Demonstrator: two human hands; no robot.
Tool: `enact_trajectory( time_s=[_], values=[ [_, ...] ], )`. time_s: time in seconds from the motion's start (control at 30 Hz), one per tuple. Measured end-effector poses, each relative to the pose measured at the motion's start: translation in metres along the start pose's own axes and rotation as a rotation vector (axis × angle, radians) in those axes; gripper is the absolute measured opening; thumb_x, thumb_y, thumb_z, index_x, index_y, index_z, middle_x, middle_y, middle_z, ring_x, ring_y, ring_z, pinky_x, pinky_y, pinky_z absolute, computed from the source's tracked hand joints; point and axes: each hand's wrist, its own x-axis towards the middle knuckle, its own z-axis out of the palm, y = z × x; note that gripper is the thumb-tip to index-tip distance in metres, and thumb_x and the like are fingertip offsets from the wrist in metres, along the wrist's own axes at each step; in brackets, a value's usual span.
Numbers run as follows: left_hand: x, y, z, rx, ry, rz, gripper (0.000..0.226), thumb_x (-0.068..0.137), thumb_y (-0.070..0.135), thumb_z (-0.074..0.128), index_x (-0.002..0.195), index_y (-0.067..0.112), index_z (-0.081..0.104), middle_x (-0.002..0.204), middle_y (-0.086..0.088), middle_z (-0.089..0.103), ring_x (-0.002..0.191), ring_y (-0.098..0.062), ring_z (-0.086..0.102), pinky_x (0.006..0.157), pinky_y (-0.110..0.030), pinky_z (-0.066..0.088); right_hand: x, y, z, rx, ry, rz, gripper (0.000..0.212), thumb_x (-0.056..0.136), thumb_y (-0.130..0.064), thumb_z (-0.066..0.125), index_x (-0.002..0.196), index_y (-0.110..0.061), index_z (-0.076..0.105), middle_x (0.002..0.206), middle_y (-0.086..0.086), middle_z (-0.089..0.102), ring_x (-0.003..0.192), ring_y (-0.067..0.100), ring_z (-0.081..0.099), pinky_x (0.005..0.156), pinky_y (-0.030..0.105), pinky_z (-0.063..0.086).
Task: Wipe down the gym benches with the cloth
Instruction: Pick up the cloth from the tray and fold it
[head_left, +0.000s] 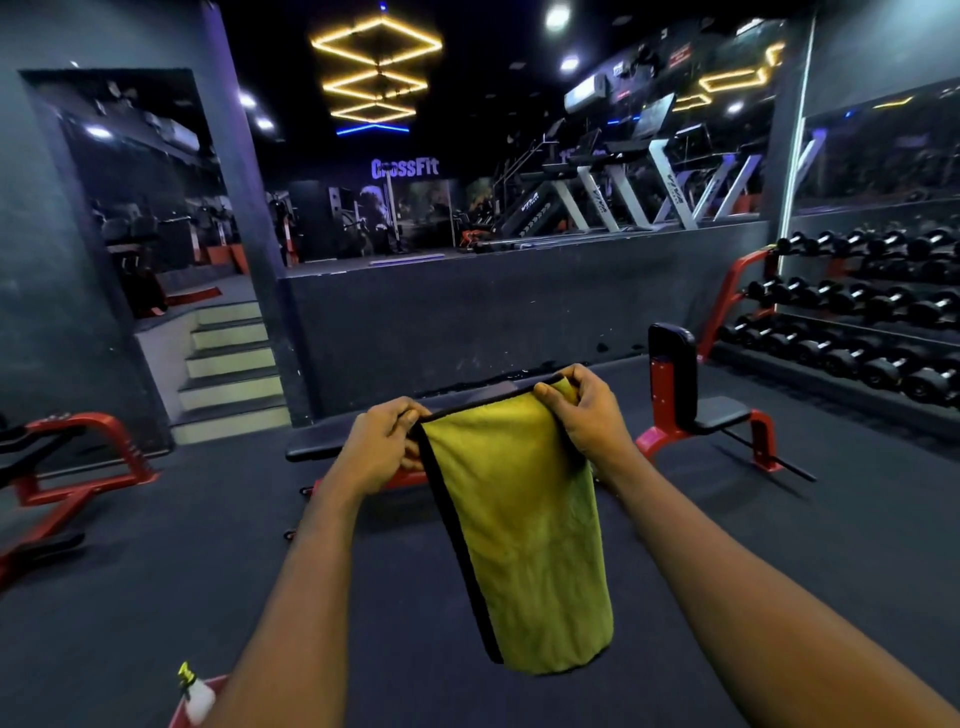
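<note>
Both arms are held out in front, the left hand (382, 441) and right hand (587, 410) each pinching a top corner of the yellow cloth (519, 530), fingers curled onto its black hem. It hangs free above the floor, not touching the flat bench (322, 441) just beyond. I'd say a slack pinch at either corner would drop it onto the floor to pick up grit, and the spray bottle (197, 696) by the left forearm could get knocked

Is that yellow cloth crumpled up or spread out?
Spread out: the cloth hangs flat, its top corners pinched by the left hand and right hand.
</note>
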Motion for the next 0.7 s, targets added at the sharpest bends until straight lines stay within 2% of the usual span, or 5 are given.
enact_trajectory(
  time_s=[0.13, 0.23, 0.43, 0.53, 0.7],
  values=[
    [-0.001, 0.012, -0.007, -0.084, -0.128, -0.067, 0.028, 0.106, 0.009, 0.033, 0.106, 0.001, 0.059, 0.082, -0.013, 0.06, 0.066, -0.02, 0.064, 0.056, -0.031, 0.059, 0.0, 0.005, -0.003, 0.056, -0.003, 0.008, 0.022, 0.086, -0.035, 0.075, 0.091, -0.021, 0.058, 0.083, -0.004, 0.062, 0.08, 0.009, 0.059, 0.067, 0.022, 0.046],
    [0.0, 0.019, -0.01, -0.054, -0.199, -0.044, 0.02, 0.101, 0.014, 0.051, 0.107, 0.0, 0.063, 0.086, -0.013, 0.065, 0.073, -0.021, 0.067, 0.061, -0.032, 0.061, 0.0, 0.005, 0.0, 0.097, -0.03, 0.025, 0.03, 0.082, -0.037, 0.078, 0.089, -0.019, 0.056, 0.081, -0.003, 0.061, 0.08, 0.012, 0.059, 0.068, 0.03, 0.049],
    [0.008, 0.017, 0.0, 0.153, -0.332, 0.003, 0.019, 0.082, 0.0, 0.074, 0.1, 0.002, 0.067, 0.081, -0.01, 0.068, 0.07, -0.012, 0.068, 0.066, -0.035, 0.061, 0.003, 0.008, -0.002, 0.031, -0.028, 0.042, 0.027, 0.083, -0.035, 0.078, 0.088, -0.022, 0.054, 0.083, -0.004, 0.061, 0.079, 0.012, 0.059, 0.066, 0.025, 0.046],
    [0.014, 0.016, 0.002, 0.299, -0.28, 0.073, 0.014, 0.087, 0.002, 0.071, 0.095, 0.014, 0.069, 0.087, -0.012, 0.07, 0.07, -0.01, 0.067, 0.062, -0.024, 0.058, 0.005, 0.014, -0.009, -0.151, -0.125, 0.067, 0.022, 0.085, -0.039, 0.076, 0.091, -0.022, 0.063, 0.089, -0.007, 0.065, 0.087, 0.008, 0.06, 0.069, 0.022, 0.047],
    [0.028, 0.013, 0.0, 0.42, -0.305, 0.116, 0.017, 0.091, 0.005, 0.066, 0.092, 0.022, 0.068, 0.092, -0.006, 0.071, 0.084, -0.017, 0.069, 0.071, -0.033, 0.061, 0.001, 0.03, -0.018, -0.084, -0.377, 0.23, 0.029, 0.09, -0.034, 0.071, 0.086, -0.005, 0.066, 0.071, -0.003, 0.059, 0.068, 0.01, 0.055, 0.066, 0.028, 0.047]
  ],
)
